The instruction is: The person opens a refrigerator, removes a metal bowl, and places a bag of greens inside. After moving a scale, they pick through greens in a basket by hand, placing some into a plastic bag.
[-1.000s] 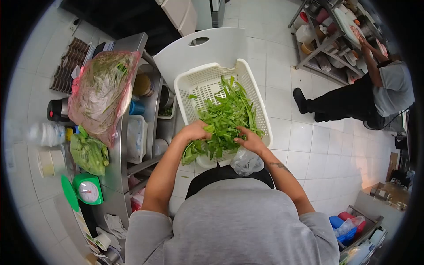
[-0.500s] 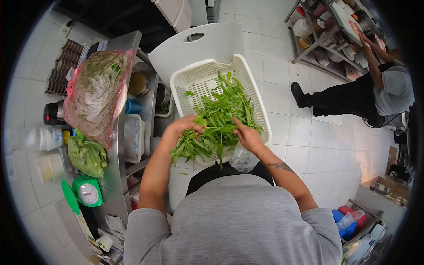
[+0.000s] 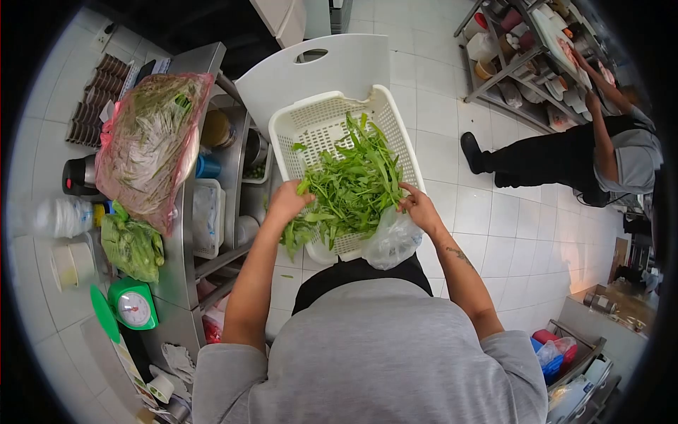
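Greens (image 3: 353, 187) heaped in the white basket (image 3: 314, 127), and both hands are in at its near end. Left hand (image 3: 286, 201) closes on a leafy bunch at the near-left rim, leaves spilling over the edge. Right hand (image 3: 418, 208) curls at the near-right rim; whether it grips stems or the clear plastic bag (image 3: 392, 244) hanging below, I cannot tell. Left of the basket, a pink bag of greens (image 3: 152, 145) on the steel counter (image 3: 180, 268); beyond, a white chair (image 3: 318, 71); far right, another person (image 3: 600, 155) working.

The basket (image 3: 311, 124) was white plastic with a perforated grid pattern, and the leaves (image 3: 353, 187) in it were bright green. The bag (image 3: 148, 145) on the desk (image 3: 180, 275) was pink-tinted over green stems. The scale (image 3: 131, 307) was green with a white dial. The floor (image 3: 487, 226) was white tile.
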The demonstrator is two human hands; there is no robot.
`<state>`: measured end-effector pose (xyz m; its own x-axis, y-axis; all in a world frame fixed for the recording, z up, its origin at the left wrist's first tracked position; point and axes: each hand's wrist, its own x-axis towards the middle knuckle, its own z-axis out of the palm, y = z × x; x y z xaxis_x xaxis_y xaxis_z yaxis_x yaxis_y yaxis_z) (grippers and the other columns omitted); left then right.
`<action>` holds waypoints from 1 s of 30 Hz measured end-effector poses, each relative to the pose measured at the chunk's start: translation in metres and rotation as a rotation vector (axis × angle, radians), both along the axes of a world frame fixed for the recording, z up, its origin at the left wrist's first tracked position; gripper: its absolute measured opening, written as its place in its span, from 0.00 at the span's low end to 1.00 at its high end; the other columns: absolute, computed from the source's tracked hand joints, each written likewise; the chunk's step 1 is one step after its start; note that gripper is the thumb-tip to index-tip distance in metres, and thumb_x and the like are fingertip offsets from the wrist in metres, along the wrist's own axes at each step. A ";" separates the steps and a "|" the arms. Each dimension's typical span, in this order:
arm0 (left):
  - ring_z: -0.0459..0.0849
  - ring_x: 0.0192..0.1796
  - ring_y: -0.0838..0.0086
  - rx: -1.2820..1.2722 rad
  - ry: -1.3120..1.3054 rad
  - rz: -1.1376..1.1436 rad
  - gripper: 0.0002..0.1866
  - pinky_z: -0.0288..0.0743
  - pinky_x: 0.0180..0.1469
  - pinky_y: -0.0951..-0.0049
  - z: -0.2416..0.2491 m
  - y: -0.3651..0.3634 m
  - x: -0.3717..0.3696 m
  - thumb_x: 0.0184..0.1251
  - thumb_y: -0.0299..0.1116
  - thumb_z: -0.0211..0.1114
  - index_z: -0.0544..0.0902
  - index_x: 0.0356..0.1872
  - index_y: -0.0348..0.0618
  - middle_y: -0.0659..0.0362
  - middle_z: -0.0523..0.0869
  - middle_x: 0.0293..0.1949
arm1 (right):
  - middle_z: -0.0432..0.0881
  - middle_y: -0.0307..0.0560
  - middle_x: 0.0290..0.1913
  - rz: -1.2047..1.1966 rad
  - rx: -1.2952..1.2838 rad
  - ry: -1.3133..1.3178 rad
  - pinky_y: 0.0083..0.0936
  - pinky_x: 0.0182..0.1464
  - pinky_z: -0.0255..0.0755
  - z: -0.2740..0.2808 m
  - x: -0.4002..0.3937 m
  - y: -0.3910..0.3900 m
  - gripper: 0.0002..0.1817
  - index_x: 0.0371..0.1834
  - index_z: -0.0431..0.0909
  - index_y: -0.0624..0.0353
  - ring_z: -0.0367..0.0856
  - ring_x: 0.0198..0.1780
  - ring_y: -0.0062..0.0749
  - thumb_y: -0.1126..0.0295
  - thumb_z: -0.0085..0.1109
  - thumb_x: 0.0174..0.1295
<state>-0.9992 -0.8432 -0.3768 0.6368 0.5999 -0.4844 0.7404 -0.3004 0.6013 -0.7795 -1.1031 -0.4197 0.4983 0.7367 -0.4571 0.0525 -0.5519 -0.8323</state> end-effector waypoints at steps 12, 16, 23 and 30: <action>0.79 0.38 0.59 0.353 -0.477 -0.609 0.26 0.74 0.40 0.61 -0.026 -0.118 0.058 0.43 0.26 0.68 0.78 0.50 0.48 0.57 0.77 0.37 | 0.80 0.40 0.31 -0.100 0.150 0.466 0.20 0.45 0.69 0.004 -0.014 -0.003 0.24 0.66 0.63 0.65 0.77 0.35 0.23 0.78 0.47 0.64; 0.79 0.41 0.61 0.361 -0.558 -0.670 0.23 0.72 0.43 0.61 -0.045 -0.120 0.066 0.43 0.23 0.66 0.80 0.46 0.47 0.57 0.76 0.37 | 0.80 0.39 0.29 -0.102 0.163 0.604 0.20 0.40 0.70 0.012 -0.016 -0.004 0.26 0.66 0.64 0.64 0.75 0.34 0.22 0.80 0.47 0.62; 0.80 0.35 0.74 -0.236 -0.483 0.069 0.07 0.74 0.40 0.73 0.017 -0.049 0.045 0.59 0.26 0.63 0.81 0.38 0.40 0.59 0.84 0.34 | 0.83 0.53 0.27 -0.082 -0.119 -0.063 0.28 0.38 0.74 0.010 0.009 -0.021 0.26 0.61 0.68 0.60 0.82 0.31 0.32 0.77 0.48 0.55; 0.79 0.35 0.80 -0.280 -0.582 0.020 0.09 0.74 0.41 0.78 0.007 -0.042 0.041 0.61 0.29 0.63 0.81 0.42 0.39 0.63 0.84 0.35 | 0.84 0.52 0.29 0.253 -0.019 -0.254 0.33 0.42 0.74 0.063 -0.009 0.031 0.35 0.70 0.57 0.51 0.83 0.34 0.41 0.75 0.53 0.56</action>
